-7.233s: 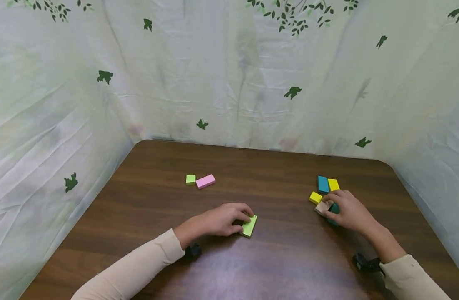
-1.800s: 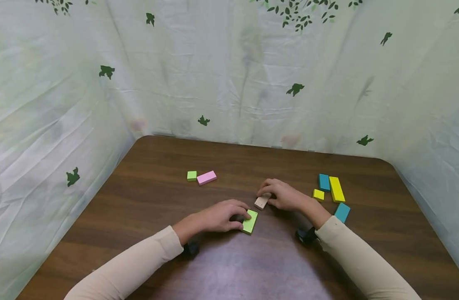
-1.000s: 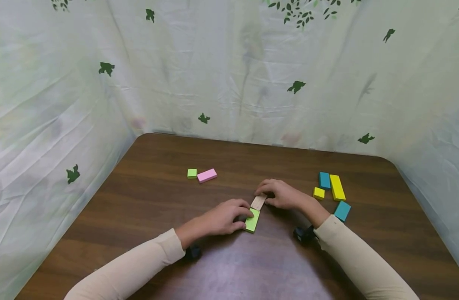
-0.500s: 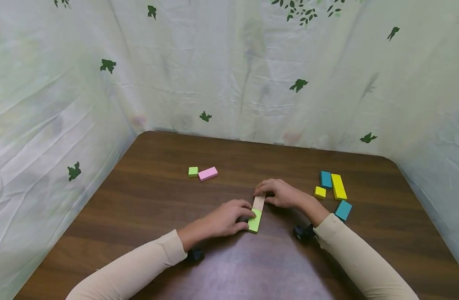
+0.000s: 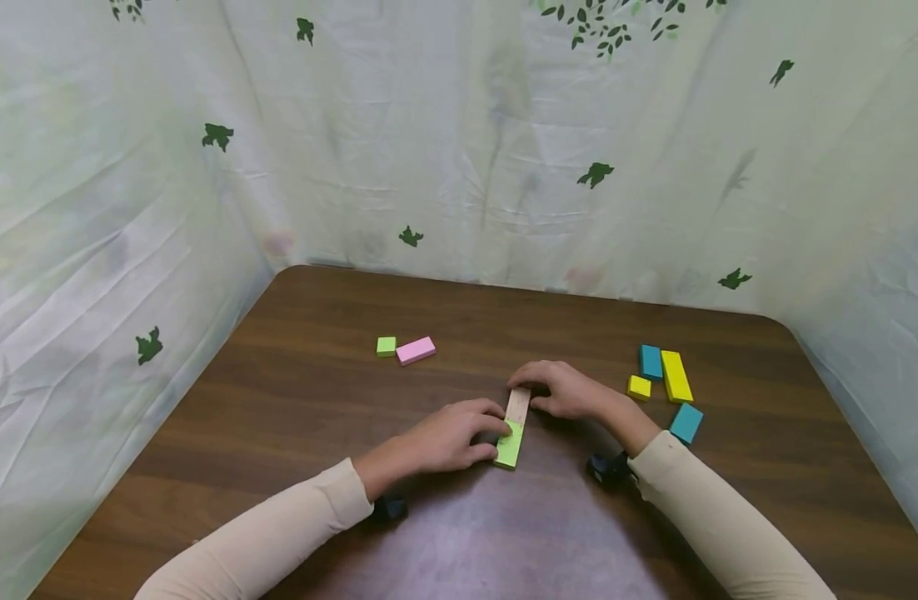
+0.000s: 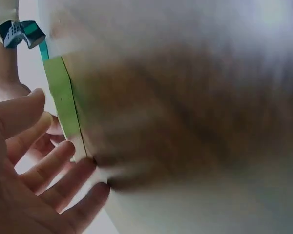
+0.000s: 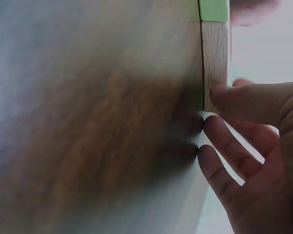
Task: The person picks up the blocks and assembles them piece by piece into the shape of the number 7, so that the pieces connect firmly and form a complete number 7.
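Pale bare-wood rectangular block (image 5: 517,406) has moved in from nearer the desk's (image 5: 316,333) right edge, now mid-desk, butted against the lime-green, likely wooden, rectangular block (image 5: 508,450). Right hand (image 5: 564,390) pinches the first, left hand (image 5: 455,435) holds the second; I'd expect light, stiff, smooth: grip long sides.

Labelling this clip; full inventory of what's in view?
large green block: 1, lime, centre
wooden block: 1, tan, centre
small green block: 1, lime, left
pink block: 1, pink, left
blue blocks: 2, teal, right
long yellow block: 1, yellow, right
small yellow block: 1, yellow, right
table: 1, brown, beneath blocks
backdrop: 1, pale, green-printed, behind table
wrist cameras: 2, black, at wrists
sleeves: 2, beige, forearms
left hand: 1, bare, at large green block
right hand: 1, bare, at wooden block
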{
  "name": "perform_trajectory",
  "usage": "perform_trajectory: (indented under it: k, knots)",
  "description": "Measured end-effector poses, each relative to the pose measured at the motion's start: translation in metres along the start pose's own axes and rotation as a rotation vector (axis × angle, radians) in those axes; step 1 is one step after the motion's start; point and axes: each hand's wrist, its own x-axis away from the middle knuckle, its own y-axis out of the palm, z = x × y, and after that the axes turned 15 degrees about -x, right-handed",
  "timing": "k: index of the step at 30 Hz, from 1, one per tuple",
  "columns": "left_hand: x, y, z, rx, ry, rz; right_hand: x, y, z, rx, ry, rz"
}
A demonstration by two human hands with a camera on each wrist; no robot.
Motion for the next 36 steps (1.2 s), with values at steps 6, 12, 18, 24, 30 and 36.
perform_trajectory:
  k: [6, 12, 18, 24, 30, 36]
  knots:
    - [-0.01, -0.004, -0.008, -0.044, 0.003, 0.026, 0.006, -0.002, 0.001, -0.013, 0.082, 0.029]
    - [-0.022, -0.001, -0.018, -0.102, 0.071, -0.01, 0.018, -0.009, 0.008, -0.022, 0.155, 0.051]
    - [-0.027, 0.001, -0.022, -0.078, 0.095, -0.076, 0.03, -0.016, 0.013, -0.018, 0.192, 0.059]
    - [-0.032, 0.001, -0.022, -0.071, 0.089, -0.099, 0.041, -0.023, 0.01, 0.004, 0.186, 0.06]
    - [-0.034, 0.0, -0.02, -0.065, 0.087, -0.108, 0.053, -0.034, 0.004, 0.014, 0.187, 0.064]
    - [-0.033, 0.0, -0.019, -0.068, 0.078, -0.131, 0.075, -0.048, -0.001, 0.021, 0.187, 0.098]
